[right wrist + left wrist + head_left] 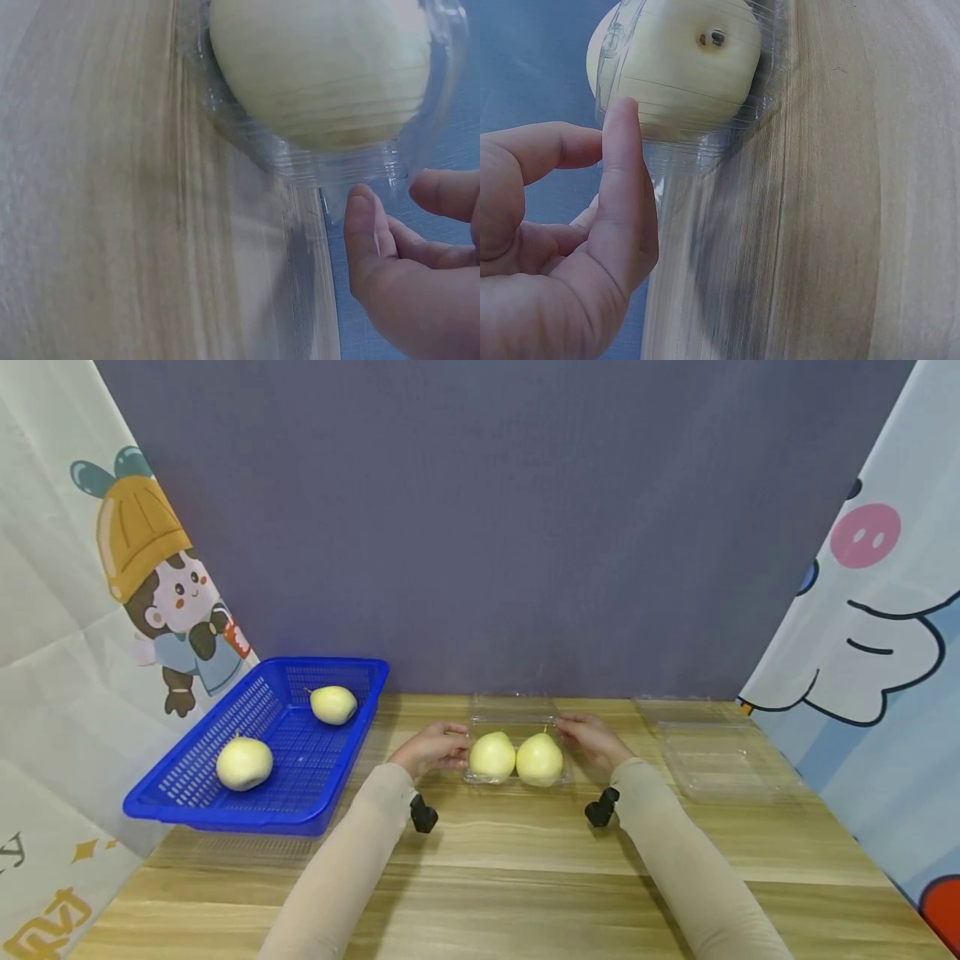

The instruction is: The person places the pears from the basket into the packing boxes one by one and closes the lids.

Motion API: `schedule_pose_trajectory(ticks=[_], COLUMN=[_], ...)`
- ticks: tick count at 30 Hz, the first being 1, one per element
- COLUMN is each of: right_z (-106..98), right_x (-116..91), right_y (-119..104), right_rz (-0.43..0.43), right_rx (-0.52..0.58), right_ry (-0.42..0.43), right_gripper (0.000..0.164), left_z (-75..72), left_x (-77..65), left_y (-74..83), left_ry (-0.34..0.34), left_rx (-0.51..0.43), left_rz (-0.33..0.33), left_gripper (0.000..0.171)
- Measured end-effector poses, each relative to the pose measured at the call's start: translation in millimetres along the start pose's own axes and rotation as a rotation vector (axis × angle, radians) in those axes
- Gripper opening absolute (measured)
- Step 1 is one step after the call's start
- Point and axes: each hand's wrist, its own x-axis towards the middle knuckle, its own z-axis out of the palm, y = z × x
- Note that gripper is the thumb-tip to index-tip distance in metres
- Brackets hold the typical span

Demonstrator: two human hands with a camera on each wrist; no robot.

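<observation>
Two pale yellow pears, a left pear (pixel 492 757) and a right pear (pixel 540 759), sit side by side in a clear plastic box (pixel 514 780) with its lid (pixel 513 707) raised at the back. My left hand (pixel 433 748) is at the box's left side; in the left wrist view a fairly straight finger (pixel 622 150) lies against the plastic wall, with the thumb nearby. At the other end my right hand (pixel 594 739) has its fingertips (pixel 361 210) by the wall, the thumb apart from them. Whether either hand bears the box's weight cannot be seen.
To the left stands a blue plastic basket (pixel 330 777) with two more pears, a near pear (pixel 244 763) and a far pear (pixel 333 705). Another clear plastic box (pixel 716 764) lies open on the wooden table (pixel 510 893) at the right. A grey cloth (pixel 480 527) hangs behind.
</observation>
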Motion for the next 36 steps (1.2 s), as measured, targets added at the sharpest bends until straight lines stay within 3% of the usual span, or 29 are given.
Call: schedule_pose_trajectory(ticks=[13, 36], right_z=[1.0, 4.0], right_x=[-0.7, 1.9], right_y=[-2.5, -2.9], right_rz=[-0.02, -0.069], right_rx=[0.079, 0.242], right_ry=[-0.011, 0.051], right_gripper=[0.057, 0.059], left_z=[0.5, -0.7], left_x=[-1.6, -1.7], left_y=[1.3, 0.6], left_ry=[-0.009, -0.004], left_rx=[0.002, -0.015], left_rz=[-0.007, -0.005], left_gripper=[0.05, 0.052])
